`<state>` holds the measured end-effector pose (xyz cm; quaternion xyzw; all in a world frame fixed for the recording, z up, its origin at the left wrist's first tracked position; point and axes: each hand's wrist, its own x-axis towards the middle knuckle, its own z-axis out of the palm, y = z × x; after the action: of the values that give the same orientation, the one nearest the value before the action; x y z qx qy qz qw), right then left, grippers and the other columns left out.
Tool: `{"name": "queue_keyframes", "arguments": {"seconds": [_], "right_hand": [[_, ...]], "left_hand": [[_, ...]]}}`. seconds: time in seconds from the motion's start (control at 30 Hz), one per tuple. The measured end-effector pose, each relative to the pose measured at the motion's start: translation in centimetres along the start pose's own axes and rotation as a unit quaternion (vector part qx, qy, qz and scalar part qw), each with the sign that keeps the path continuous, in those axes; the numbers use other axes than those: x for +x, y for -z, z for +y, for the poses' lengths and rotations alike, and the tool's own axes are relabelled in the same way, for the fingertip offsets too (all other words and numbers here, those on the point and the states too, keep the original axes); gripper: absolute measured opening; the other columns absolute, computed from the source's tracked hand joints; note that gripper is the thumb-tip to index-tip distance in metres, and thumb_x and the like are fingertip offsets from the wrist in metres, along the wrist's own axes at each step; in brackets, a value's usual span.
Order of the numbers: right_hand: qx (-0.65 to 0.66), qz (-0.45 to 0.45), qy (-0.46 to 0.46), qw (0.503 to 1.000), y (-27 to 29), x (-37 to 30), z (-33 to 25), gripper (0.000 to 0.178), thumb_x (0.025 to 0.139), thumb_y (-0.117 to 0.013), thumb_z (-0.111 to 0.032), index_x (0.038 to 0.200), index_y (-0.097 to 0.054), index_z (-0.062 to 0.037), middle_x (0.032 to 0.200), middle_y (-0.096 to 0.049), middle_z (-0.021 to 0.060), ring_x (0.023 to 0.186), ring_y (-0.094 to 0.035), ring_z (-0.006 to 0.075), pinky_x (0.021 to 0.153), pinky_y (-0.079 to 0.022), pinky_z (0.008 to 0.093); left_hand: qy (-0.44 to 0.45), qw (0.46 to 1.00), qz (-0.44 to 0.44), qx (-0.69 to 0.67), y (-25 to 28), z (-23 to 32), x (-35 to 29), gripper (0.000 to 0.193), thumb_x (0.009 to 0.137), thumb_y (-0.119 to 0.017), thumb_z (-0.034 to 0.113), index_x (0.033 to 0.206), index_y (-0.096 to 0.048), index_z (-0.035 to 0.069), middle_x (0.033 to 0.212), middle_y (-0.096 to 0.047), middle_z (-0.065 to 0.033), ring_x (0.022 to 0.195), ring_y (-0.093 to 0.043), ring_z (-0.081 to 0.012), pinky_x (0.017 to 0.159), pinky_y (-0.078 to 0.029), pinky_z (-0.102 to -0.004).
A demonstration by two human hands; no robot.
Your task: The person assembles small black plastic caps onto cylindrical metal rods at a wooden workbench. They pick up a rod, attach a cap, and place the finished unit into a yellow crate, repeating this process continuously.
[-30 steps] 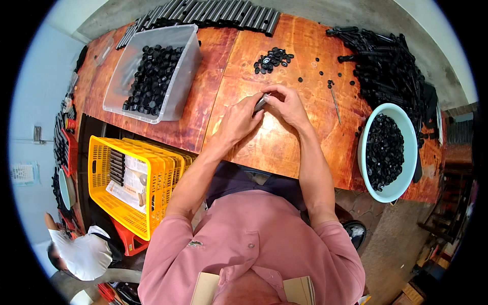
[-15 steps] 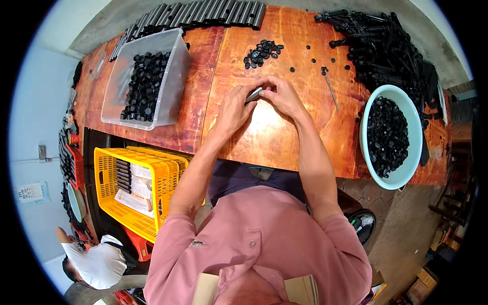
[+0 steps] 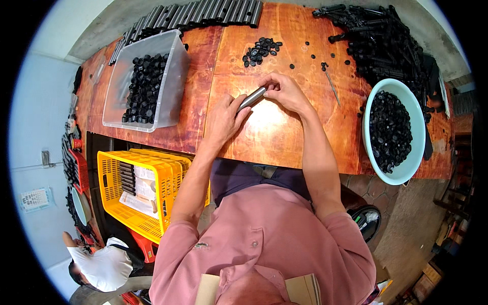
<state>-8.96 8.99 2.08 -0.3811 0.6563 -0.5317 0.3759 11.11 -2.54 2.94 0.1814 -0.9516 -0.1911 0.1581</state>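
Note:
A short grey metal tube (image 3: 251,99) lies slantwise between my hands, just above or on the table. My left hand (image 3: 224,120) grips its lower left end between thumb and fingers. At the upper right end, my right hand (image 3: 285,92) has its fingers closed around the tip; whether a small part is under them is hidden. Beyond my hands lies a small heap of black oval caps (image 3: 262,51). A few loose round black pieces (image 3: 292,66) are scattered to its right, near a thin metal rod (image 3: 331,87).
A clear plastic bin (image 3: 175,96) of black caps stands left, rows of metal tubes (image 3: 203,15) behind it. Right are a pale blue basin (image 3: 421,133) of black parts and a black parts pile (image 3: 381,43). Yellow crates (image 3: 168,175) sit below; a person in white (image 3: 109,264) works lower left.
My hands have drawn apart along the tube, so much more of its length shows. The whole view has shifted slightly.

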Motion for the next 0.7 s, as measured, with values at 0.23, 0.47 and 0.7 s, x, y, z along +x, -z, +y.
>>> {"name": "queue_keyframes", "arguments": {"seconds": [0.23,0.47,0.7], "right_hand": [[-0.008,-0.004,-0.017,1.000,0.2,0.0,-0.2,0.023,0.083,-0.068,0.008,0.105,-0.067,0.0016,0.085,-0.055,0.0014,0.075,-0.052,0.0115,0.068,-0.049,0.0264],[-0.014,0.028,0.021,0.999,0.0,0.6,-0.1,0.016,0.086,-0.067,-0.001,0.102,-0.068,0.0016,0.090,-0.061,0.0052,0.079,-0.057,0.0138,0.070,-0.050,0.0294],[-0.353,0.221,0.134,0.899,-5.1,6.0,-1.7,0.021,0.088,-0.065,-0.019,0.095,-0.069,0.0001,0.099,-0.064,0.0186,0.101,-0.058,0.0336,0.093,-0.043,0.0448]], "left_hand": [[0.013,0.999,0.022,0.036,-0.5,0.6,0.0,0.039,0.091,-0.069,0.032,0.123,-0.065,0.011,0.088,-0.059,-0.0139,0.079,-0.063,-0.0332,0.067,-0.051,-0.0431],[0.008,0.999,0.023,0.043,-0.7,0.5,-0.1,0.038,0.092,-0.068,0.034,0.125,-0.064,0.016,0.089,-0.057,-0.0128,0.075,-0.063,-0.0329,0.064,-0.052,-0.0432],[0.006,0.999,0.019,0.039,-0.9,0.0,0.0,0.036,0.092,-0.068,0.032,0.124,-0.064,0.015,0.088,-0.057,-0.0132,0.075,-0.064,-0.0335,0.064,-0.052,-0.0439]]}}
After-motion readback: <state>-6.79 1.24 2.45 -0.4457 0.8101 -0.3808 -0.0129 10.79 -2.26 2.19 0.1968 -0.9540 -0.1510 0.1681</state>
